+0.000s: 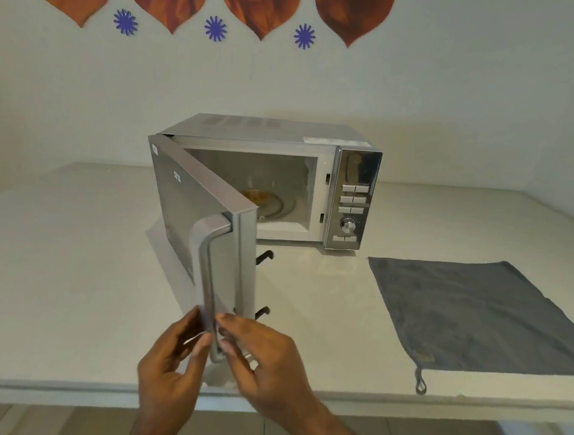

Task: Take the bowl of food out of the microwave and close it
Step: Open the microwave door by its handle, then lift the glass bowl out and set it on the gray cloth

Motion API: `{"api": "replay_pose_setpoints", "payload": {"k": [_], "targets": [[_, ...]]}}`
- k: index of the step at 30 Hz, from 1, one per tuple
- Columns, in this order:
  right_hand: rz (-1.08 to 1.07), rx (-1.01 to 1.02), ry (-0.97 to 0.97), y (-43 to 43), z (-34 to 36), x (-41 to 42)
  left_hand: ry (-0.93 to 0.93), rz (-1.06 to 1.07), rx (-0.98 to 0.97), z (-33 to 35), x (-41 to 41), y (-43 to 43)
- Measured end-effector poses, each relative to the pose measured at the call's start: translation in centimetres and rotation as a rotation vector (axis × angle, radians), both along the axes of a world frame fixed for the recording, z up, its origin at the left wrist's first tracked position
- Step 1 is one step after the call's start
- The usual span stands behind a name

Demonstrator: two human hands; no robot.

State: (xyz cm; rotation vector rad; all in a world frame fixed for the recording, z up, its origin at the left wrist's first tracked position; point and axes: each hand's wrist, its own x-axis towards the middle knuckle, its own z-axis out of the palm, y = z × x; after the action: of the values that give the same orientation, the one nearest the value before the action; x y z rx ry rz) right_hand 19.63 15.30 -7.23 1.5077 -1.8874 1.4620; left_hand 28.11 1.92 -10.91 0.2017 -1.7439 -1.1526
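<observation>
A silver microwave stands on the white table, its door swung out toward me, roughly half open. Inside, the bowl of food shows as a clear dish with yellow-orange contents, partly hidden behind the door's edge. Both hands are at the lower end of the door's curved handle. My left hand pinches the handle from the left. My right hand holds it from the right, fingers curled around its bottom end.
A grey cloth lies flat on the table to the right of the microwave, its loop hanging at the front edge. The table's front edge runs just below my hands. A wall with leaf decorations stands behind.
</observation>
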Motion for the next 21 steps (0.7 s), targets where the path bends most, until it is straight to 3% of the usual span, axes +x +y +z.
{"api": "replay_pose_setpoints", "payload": {"k": [9, 12, 15, 18, 21], "targets": [[0.186, 0.122, -0.130, -1.6, -0.4, 3.4, -0.008, 0.170, -0.022, -0.9, 3.3, -1.0], [0.190, 0.057, -0.129, -0.7, -0.1, 2.7, 0.096, 0.235, 0.020, -0.5, 3.4, -0.6], [0.138, -0.086, -0.066, 0.6, 0.2, 0.6, 0.234, 0.370, -0.060, 0.9, 3.1, 1.6], [0.037, -0.148, -0.016, 1.5, 0.7, -2.9, 0.259, 0.239, -0.136, 2.1, 1.3, 5.7], [-0.076, -0.128, -0.039, 2.2, 1.0, -7.4, 0.115, 0.029, -0.233, 3.1, -2.0, 9.0]]}}
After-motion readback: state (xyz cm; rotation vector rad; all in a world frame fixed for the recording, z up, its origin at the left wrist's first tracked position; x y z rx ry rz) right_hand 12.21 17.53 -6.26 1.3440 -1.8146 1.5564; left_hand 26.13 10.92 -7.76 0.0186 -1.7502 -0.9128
